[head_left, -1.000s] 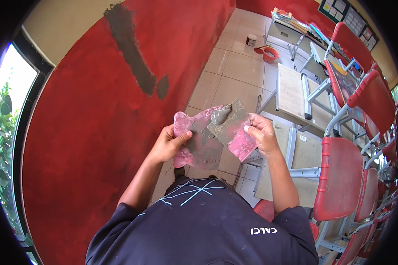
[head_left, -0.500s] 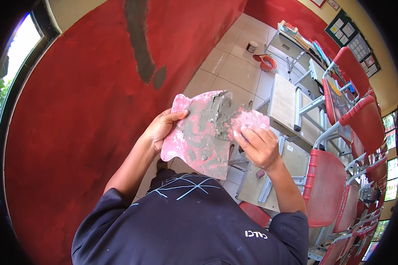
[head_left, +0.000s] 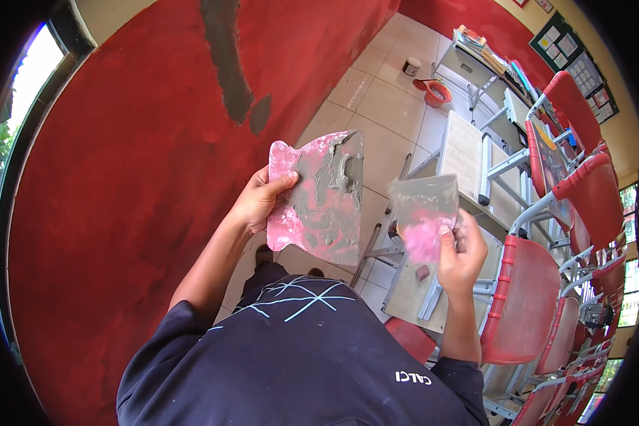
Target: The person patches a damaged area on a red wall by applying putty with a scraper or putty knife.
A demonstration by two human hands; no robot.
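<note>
Setting: red wall [head_left: 121, 177] with a grey patched strip; tiled floor.
Left hand [head_left: 257, 202]: clamped on pink plastic board [head_left: 319, 199], smeared with grey putty, held upright at chest height.
Right hand [head_left: 460, 254]: gripping smaller scraper [head_left: 422, 213] (pink-stained), clear of the board.
Hidden: the scraper's lower edge, behind fingers.

Pink board [head_left: 319, 202] smeared grey in left hand [head_left: 257, 202], smaller pink-and-grey scraper [head_left: 422, 216] in right hand [head_left: 461, 252], red wall [head_left: 135, 177] with a grey patch.
</note>
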